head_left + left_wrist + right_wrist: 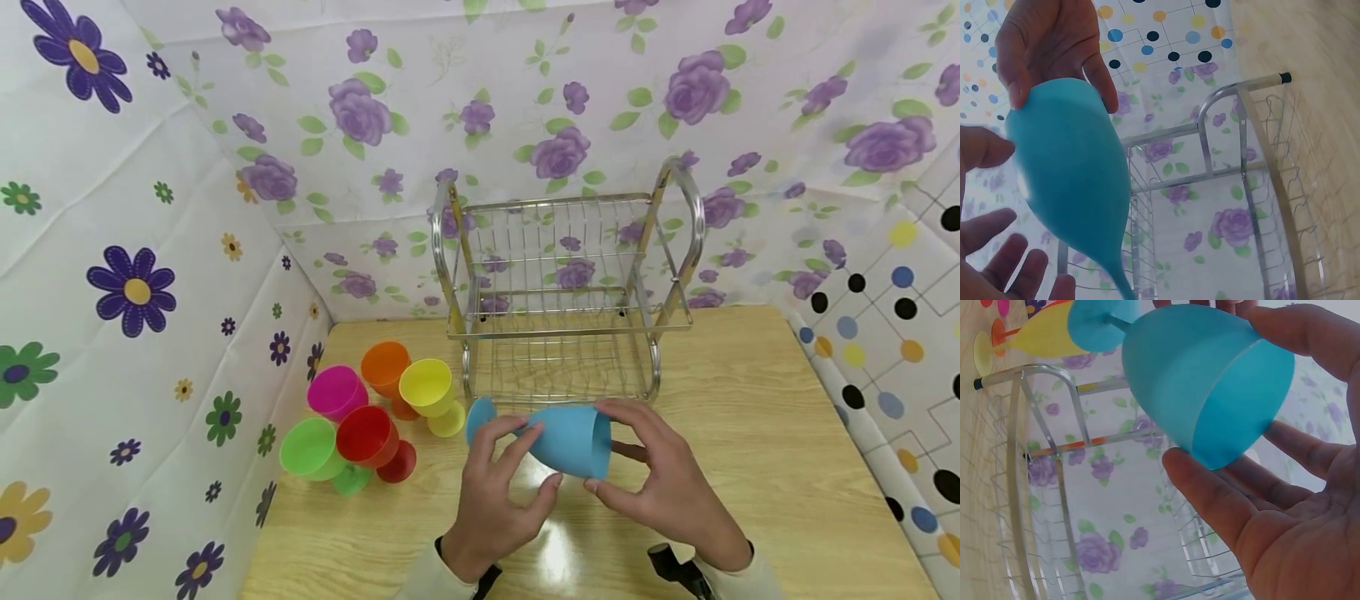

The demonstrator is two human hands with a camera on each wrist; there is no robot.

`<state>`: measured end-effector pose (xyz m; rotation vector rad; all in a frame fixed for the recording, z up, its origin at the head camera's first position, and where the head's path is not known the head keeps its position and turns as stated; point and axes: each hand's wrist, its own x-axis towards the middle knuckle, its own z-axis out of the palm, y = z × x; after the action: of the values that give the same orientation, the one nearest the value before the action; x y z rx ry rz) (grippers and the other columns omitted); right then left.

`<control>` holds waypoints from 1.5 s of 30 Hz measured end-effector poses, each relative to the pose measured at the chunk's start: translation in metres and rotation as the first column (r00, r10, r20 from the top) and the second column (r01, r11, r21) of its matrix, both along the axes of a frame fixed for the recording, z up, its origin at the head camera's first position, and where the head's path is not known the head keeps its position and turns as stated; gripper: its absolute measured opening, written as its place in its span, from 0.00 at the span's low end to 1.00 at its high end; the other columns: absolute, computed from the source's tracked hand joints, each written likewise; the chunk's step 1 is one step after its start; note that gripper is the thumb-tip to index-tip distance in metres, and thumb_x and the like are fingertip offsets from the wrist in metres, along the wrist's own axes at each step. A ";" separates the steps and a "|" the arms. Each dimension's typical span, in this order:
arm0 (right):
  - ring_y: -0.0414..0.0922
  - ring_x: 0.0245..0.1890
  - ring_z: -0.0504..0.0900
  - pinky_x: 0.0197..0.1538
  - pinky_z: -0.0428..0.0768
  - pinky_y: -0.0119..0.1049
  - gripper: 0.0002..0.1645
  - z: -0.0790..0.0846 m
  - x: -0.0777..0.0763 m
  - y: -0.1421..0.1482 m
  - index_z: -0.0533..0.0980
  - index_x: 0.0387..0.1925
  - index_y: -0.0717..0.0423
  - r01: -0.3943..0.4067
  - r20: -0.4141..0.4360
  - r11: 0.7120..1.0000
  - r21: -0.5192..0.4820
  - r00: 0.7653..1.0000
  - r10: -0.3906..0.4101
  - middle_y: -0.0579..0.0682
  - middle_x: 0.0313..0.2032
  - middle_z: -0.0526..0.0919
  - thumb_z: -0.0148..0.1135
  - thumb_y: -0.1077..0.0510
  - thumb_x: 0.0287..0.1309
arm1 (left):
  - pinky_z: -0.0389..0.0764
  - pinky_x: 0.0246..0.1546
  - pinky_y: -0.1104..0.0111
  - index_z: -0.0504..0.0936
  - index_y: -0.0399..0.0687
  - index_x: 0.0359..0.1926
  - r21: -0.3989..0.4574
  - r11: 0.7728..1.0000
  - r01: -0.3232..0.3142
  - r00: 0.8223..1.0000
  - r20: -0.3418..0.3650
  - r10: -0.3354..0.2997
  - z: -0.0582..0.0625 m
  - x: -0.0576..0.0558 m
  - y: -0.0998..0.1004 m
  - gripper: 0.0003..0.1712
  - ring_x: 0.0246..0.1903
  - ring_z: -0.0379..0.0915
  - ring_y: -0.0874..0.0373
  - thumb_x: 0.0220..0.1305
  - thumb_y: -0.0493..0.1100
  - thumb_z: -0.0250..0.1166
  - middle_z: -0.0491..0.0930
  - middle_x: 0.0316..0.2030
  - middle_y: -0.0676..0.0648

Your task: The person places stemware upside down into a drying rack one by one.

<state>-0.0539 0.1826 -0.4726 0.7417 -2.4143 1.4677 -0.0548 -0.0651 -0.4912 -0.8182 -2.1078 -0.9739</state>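
Note:
A blue plastic goblet point(568, 440) lies sideways in the air between both hands, its mouth to the right and its foot to the left. My right hand point(667, 475) grips it at the rim, thumb on one side and fingers on the other, as the right wrist view shows. Around the lower bowl near the stem, my left hand point(502, 496) holds it loosely with curved fingers and thumb. The left wrist view has the bowl point(1075, 175) close up, with several left fingertips apart from it. Part of the stem is hidden behind the left fingers.
A two-tier metal dish rack point(562, 333) stands at the back of the wooden table point(757, 433). Left of it stand orange point(386, 368), yellow point(426, 387), magenta point(337, 392), red point(367, 437) and green point(309, 450) goblets, upright. Patterned cloth walls surround the table.

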 end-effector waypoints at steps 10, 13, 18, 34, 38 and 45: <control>0.35 0.71 0.74 0.56 0.89 0.39 0.55 -0.008 -0.004 0.003 0.64 0.77 0.57 -0.021 0.126 0.975 -0.221 0.991 0.050 0.61 0.72 0.68 0.80 0.73 0.50 | 0.88 0.53 0.65 0.83 0.44 0.57 0.484 0.873 -0.050 0.926 0.350 -0.141 -0.007 0.019 0.009 0.18 0.53 0.79 0.54 0.67 0.31 0.70 0.78 0.53 0.39; 0.37 0.71 0.74 0.57 0.89 0.37 0.54 -0.010 -0.003 0.003 0.62 0.77 0.61 -0.017 0.154 0.959 -0.283 0.986 0.063 0.59 0.73 0.67 0.77 0.76 0.51 | 0.89 0.52 0.65 0.81 0.38 0.55 0.646 0.759 -0.088 0.837 0.461 -0.295 -0.007 0.023 0.010 0.14 0.53 0.79 0.54 0.70 0.28 0.66 0.76 0.52 0.34; 0.40 0.70 0.74 0.56 0.89 0.38 0.53 -0.010 0.000 0.001 0.58 0.76 0.67 -0.027 0.189 0.922 -0.387 0.976 0.108 0.52 0.74 0.66 0.72 0.81 0.50 | 0.87 0.57 0.65 0.73 0.31 0.62 0.763 0.621 -0.176 0.669 0.556 -0.494 -0.005 0.021 0.011 0.21 0.59 0.78 0.51 0.71 0.30 0.65 0.75 0.58 0.37; 0.45 0.67 0.78 0.56 0.90 0.46 0.48 -0.014 0.006 -0.013 0.49 0.73 0.75 -0.098 0.250 0.754 -0.649 0.909 0.333 0.52 0.67 0.67 0.61 0.82 0.55 | 0.83 0.64 0.62 0.61 0.39 0.75 0.925 0.377 -0.053 0.525 0.347 -0.777 0.006 0.012 0.021 0.39 0.67 0.70 0.50 0.67 0.31 0.67 0.70 0.67 0.45; 0.46 0.66 0.78 0.55 0.90 0.46 0.48 -0.013 0.005 -0.014 0.48 0.74 0.76 -0.095 0.254 0.750 -0.655 0.907 0.336 0.54 0.67 0.67 0.60 0.82 0.56 | 0.84 0.63 0.62 0.62 0.39 0.75 0.922 0.380 -0.072 0.526 0.359 -0.771 0.008 0.011 0.022 0.38 0.67 0.71 0.48 0.67 0.31 0.67 0.71 0.67 0.44; 0.44 0.70 0.76 0.62 0.87 0.42 0.45 -0.015 0.002 -0.007 0.52 0.76 0.73 -0.128 0.232 0.778 -0.615 0.913 0.334 0.52 0.70 0.69 0.57 0.81 0.61 | 0.85 0.62 0.60 0.64 0.37 0.73 0.909 0.409 -0.074 0.548 0.380 -0.745 0.010 0.005 0.020 0.38 0.67 0.72 0.46 0.65 0.30 0.69 0.70 0.66 0.42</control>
<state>-0.0517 0.1752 -0.4875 0.6976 -1.8926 2.4581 -0.0499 -0.0456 -0.4815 -0.3028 -1.5045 -2.7962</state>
